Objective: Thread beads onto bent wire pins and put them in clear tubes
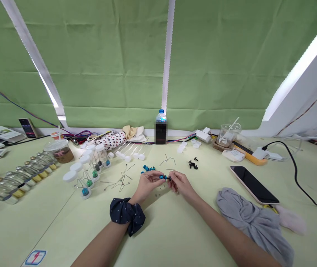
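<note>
My left hand [149, 183] pinches a small shiny blue part [163, 177] between thumb and fingers. Against it, my right hand [181, 184] holds a small black part [169, 178], and the two pieces meet end to end. Just behind my left hand lies a cluster of similar blue parts [148, 168]. Several black parts [193, 164] are scattered beyond my right hand. Bent metal wires [121, 182] spread out to the left, with more thin wires [168, 160] behind my hands. Tiny bits lie on the table under my fingers.
At left stand white-capped clear tubes [76, 167] with coloured bases, a row of glass bottles [22, 180] and a drink cup [60, 150]. A water bottle [161, 128] stands at the back. To the right lie a phone [254, 184], a grey cloth [251, 218] and a black cable [296, 167].
</note>
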Tool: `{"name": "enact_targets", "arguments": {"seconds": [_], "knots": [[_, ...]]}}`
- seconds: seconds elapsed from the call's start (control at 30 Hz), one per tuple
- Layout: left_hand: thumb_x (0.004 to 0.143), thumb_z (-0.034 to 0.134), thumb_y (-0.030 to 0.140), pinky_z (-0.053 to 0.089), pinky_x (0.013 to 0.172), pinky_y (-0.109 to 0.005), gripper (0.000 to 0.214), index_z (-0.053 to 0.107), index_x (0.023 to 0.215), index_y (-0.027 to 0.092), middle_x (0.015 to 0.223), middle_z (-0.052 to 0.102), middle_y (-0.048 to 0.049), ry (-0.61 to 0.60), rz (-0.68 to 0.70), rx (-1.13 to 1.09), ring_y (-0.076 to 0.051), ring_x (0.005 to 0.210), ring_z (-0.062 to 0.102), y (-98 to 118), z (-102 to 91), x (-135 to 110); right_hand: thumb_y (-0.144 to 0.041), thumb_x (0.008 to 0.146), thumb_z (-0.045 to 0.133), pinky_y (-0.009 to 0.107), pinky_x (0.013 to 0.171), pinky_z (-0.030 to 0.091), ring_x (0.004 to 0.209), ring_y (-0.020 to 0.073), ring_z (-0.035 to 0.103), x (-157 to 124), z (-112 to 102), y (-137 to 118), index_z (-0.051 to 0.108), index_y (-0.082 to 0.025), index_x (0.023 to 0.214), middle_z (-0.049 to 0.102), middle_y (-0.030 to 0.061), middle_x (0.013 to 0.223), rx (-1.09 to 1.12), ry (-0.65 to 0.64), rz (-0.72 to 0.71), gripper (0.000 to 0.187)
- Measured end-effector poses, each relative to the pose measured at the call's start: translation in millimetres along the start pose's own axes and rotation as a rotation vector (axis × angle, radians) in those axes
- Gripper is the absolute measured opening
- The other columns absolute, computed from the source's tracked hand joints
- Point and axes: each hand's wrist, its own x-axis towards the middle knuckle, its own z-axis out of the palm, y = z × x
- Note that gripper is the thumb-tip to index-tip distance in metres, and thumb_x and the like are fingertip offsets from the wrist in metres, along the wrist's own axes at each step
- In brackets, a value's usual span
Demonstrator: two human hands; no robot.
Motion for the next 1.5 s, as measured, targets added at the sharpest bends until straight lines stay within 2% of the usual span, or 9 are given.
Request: {"name": "enact_targets", "arguments": {"seconds": [0.3,0.53,0.7,1.03,1.33,1.5], "knots": [[0.065,0.074,0.023,0.050,0.074,-0.027,0.024,0.067,0.086,0.013,0.084,0.070,-0.0072,0.040,0.002,0.031,-0.017,0.077,0.065,5,-1.3,0,-0.045,0.079,0.058,0.018,0.036,0.029,0.038,0.0054,0.042,-4,-5,-9,0.050,-0.017,0.084,0.056,-0.0030,0.058,0.033,-0.125,-0.011,0.029],[0.065,0.074,0.022,0.051,0.074,-0.028,0.024,0.068,0.086,0.013,0.084,0.069,-0.0074,0.037,0.003,0.028,-0.017,0.077,0.064,6,-1.4,0,-0.046,0.080,0.055,0.018,0.036,0.029,0.037,0.0052,0.041,-3,-6,-7,0.054,-0.016,0.082,0.056,-0.0019,0.058,0.014,-0.122,-0.010,0.030],[0.065,0.074,0.022,0.051,0.074,-0.029,0.023,0.068,0.086,0.014,0.085,0.068,-0.0073,0.037,0.002,0.027,-0.017,0.078,0.064,7,-1.0,-1,-0.047,0.079,0.055,0.018,0.035,0.028,0.036,0.0056,0.040,-3,-5,-11,0.051,-0.018,0.088,0.056,-0.0035,0.058,0.023,-0.102,0.004,0.031],[0.065,0.074,0.023,0.051,0.073,-0.028,0.025,0.067,0.087,0.014,0.084,0.069,-0.0067,0.043,-0.005,0.049,-0.017,0.077,0.064,5,-1.5,1,-0.054,0.078,0.052,0.017,0.034,0.027,0.034,0.0045,0.038,-2,0,-12,0.047,-0.018,0.079,0.056,-0.0042,0.055,0.016,-0.063,0.002,0.036],[0.064,0.075,0.025,0.051,0.073,-0.029,0.025,0.068,0.085,0.014,0.084,0.070,-0.0069,0.055,0.003,0.039,-0.017,0.074,0.065,6,-2.6,2,-0.050,0.073,0.061,0.019,0.039,0.031,0.037,0.0056,0.040,-4,-2,-15,0.048,-0.019,0.086,0.057,-0.0040,0.058,0.050,-0.097,0.018,0.036],[0.063,0.075,0.026,0.052,0.072,-0.029,0.026,0.068,0.085,0.014,0.083,0.070,-0.0071,0.053,0.006,0.034,-0.017,0.074,0.065,7,-1.8,1,-0.050,0.075,0.059,0.019,0.038,0.030,0.037,0.0053,0.040,-4,-3,-14,0.051,-0.017,0.078,0.057,-0.0023,0.058,0.030,-0.103,0.001,0.034]]}}
